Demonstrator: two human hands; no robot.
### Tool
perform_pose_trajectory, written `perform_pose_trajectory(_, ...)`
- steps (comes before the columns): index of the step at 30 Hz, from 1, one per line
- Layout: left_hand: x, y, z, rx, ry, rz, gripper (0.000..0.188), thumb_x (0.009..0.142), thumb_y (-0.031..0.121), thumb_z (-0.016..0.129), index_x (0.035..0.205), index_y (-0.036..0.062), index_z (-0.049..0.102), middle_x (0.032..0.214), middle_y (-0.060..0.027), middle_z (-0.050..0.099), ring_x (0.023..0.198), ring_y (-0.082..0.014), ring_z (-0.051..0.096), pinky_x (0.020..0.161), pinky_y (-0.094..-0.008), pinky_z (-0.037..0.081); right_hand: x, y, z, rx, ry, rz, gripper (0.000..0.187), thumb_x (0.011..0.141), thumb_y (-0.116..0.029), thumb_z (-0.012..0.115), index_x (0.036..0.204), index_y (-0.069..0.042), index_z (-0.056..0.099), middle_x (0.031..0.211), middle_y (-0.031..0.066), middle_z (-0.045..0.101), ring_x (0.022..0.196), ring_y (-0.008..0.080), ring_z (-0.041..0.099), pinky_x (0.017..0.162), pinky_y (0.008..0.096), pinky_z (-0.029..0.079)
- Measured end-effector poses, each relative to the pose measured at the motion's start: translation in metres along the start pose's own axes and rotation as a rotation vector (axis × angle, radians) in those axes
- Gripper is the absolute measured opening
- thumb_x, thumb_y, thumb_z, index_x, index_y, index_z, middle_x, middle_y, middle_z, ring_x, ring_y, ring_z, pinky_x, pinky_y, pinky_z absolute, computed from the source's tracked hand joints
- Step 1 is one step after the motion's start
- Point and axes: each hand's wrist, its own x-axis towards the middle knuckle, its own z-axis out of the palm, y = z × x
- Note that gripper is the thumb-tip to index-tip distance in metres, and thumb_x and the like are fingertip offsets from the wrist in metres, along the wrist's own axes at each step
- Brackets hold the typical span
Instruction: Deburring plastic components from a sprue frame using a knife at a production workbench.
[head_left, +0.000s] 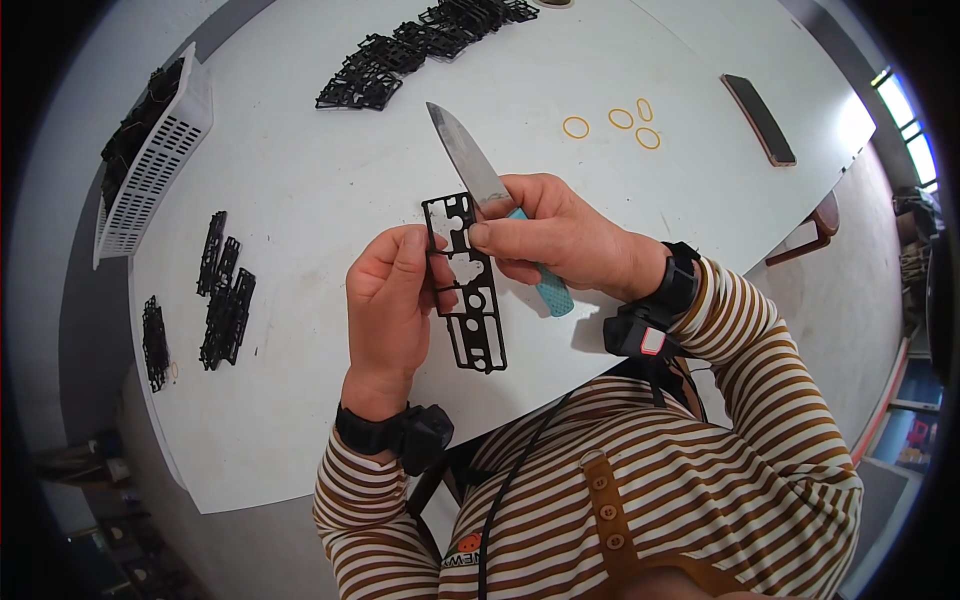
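The left hand [388, 290], near the middle of the frame, pinches the left edge of a black openwork plate [479, 285] between thumb and bent fingers. The plate stands nearly lengthwise in the picture, tilted slightly, its lower end free. Just to the right, the right hand [570, 228] has its fingers curled around the teal handle of a knife [474, 160], its thumb pressed to the plate's upper right edge. The blade points to the upper left; whether it touches the plate cannot be told. Both wrists wear black straps with dark devices [428, 440], below striped sleeves [765, 370].

Beneath is a white table [300, 220]. Above and right of the hands lie four yellow rubber bands [632, 121], well apart from the knife. A heap of black openwork pieces [400, 52] spreads along the top of the frame. At left lie smaller bundles of similar pieces [228, 318]; at upper left stands a white slotted basket [165, 165] with dark contents. A phone [757, 120] lies at upper right.
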Motion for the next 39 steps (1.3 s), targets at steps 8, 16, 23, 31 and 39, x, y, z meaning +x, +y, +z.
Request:
perform_pose_trajectory(8, 0.0, 0.002, 0.0, 0.247, 0.07, 0.02, 0.013, 0.084, 0.014, 0.055, 0.08, 0.0013, 0.057, 0.064, -0.0012, 0.056, 0.054, -0.0064, 0.05, 0.049, -0.0198, 0.042, 0.001, 0.001, 0.001, -0.078, 0.006, 0.046, 0.008, 0.081, -0.009, 0.055, 0.082, -0.002, 0.052, 0.063, -0.001, 0.049, 0.045, 0.0047, 0.043, 0.042, 0.0186, 0.034)
perform_pose_trajectory(16, -0.001, 0.002, 0.0, 0.245, 0.051, 0.027, 0.011, 0.083, 0.012, 0.056, 0.081, 0.0007, 0.058, 0.064, -0.0015, 0.056, 0.054, -0.007, 0.05, 0.05, -0.0201, 0.042, 0.004, 0.003, 0.0, -0.056, 0.005, 0.061, 0.008, 0.081, -0.008, 0.055, 0.081, -0.002, 0.051, 0.062, -0.0007, 0.049, 0.044, 0.0051, 0.043, 0.041, 0.0188, 0.034)
perform_pose_trajectory(23, -0.001, 0.006, -0.002, -0.111, -0.001, -0.092, 0.01, 0.083, 0.011, 0.056, 0.085, 0.0011, 0.057, 0.069, -0.0032, 0.058, 0.056, -0.0079, 0.051, 0.05, -0.0205, 0.043, 0.008, 0.008, -0.007, 0.164, 0.016, 0.107, 0.006, 0.082, -0.007, 0.052, 0.081, -0.002, 0.05, 0.059, -0.0008, 0.046, 0.042, 0.006, 0.042, 0.041, 0.0194, 0.034)
perform_pose_trajectory(31, -0.001, 0.004, -0.004, -0.08, 0.002, -0.114, 0.012, 0.082, 0.009, 0.057, 0.092, 0.001, 0.057, 0.074, -0.0045, 0.06, 0.059, -0.0082, 0.052, 0.053, -0.0194, 0.043, 0.009, 0.008, -0.005, 0.038, 0.03, 0.088, 0.007, 0.083, -0.008, 0.05, 0.082, -0.002, 0.049, 0.059, -0.0003, 0.045, 0.042, 0.0063, 0.042, 0.041, 0.0203, 0.034)
perform_pose_trajectory(39, 0.004, -0.002, -0.016, -0.204, -0.091, -0.179, 0.02, 0.087, 0.012, 0.05, 0.103, -0.0003, 0.055, 0.075, -0.0038, 0.059, 0.062, -0.0069, 0.052, 0.052, -0.018, 0.042, 0.003, 0.003, 0.0, -0.091, -0.05, -0.074, 0.016, 0.09, -0.016, 0.045, 0.084, -0.002, 0.048, 0.062, 0.0006, 0.047, 0.048, 0.0059, 0.043, 0.045, 0.0186, 0.035)
